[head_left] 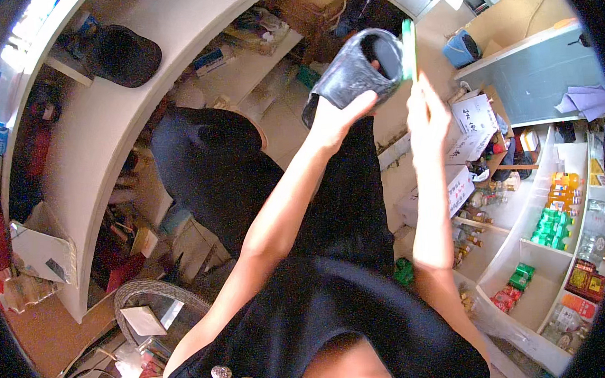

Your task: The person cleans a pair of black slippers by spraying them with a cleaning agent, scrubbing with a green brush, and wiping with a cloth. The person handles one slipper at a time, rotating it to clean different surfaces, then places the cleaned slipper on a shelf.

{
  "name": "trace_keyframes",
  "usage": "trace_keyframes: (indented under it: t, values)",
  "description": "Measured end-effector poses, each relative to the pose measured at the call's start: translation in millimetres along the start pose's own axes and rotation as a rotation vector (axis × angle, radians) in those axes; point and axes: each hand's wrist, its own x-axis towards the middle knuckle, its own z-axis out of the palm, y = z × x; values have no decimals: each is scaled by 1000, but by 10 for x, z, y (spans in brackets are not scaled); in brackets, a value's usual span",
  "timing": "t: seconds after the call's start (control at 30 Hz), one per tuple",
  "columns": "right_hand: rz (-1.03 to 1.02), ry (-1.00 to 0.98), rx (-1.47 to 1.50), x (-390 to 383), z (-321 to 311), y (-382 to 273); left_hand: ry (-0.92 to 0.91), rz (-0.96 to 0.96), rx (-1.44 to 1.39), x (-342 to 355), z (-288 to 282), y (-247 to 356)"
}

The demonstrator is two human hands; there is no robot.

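Over my lap, my left hand (340, 121) grips a black slipper (351, 72), its thumb along the outside and a fingertip showing in the round opening. Pale smears mark the slipper's dark surface. My right hand (428, 112) is closed round a narrow green brush (410, 47), held upright. The brush's pale green side faces the slipper's rim and lies right beside it; whether they touch I cannot tell.
A curved white counter (100, 160) bends along the left, with a black cap (125, 56) on it. To the right stand a blue container (461, 49), white cartons (472, 126) and a shelf (528, 262) with green and orange bottles. A woven chair edge (132, 293) is at lower left.
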Motion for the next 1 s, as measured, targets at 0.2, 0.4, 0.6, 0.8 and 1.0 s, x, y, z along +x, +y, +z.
trace_keyframes:
  t: [0.2,0.4,0.6,0.8,1.0]
  values:
    - [-83,-47,-111,-90,-160,221,-33,50,61,65,-45,104]
    - [-273,-173,-372,263,-166,-266,-127,256,766,-36,-130,-108]
    - [-340,-171,-486,476,-367,-198,-333,238,1117,-25,-290,-455]
    - [-370,-132,-382,198,-344,-149,-309,175,1264,-107,-187,-346]
    - [-458,-241,-587,-265,-208,-380,-274,175,1176,-90,-313,-472]
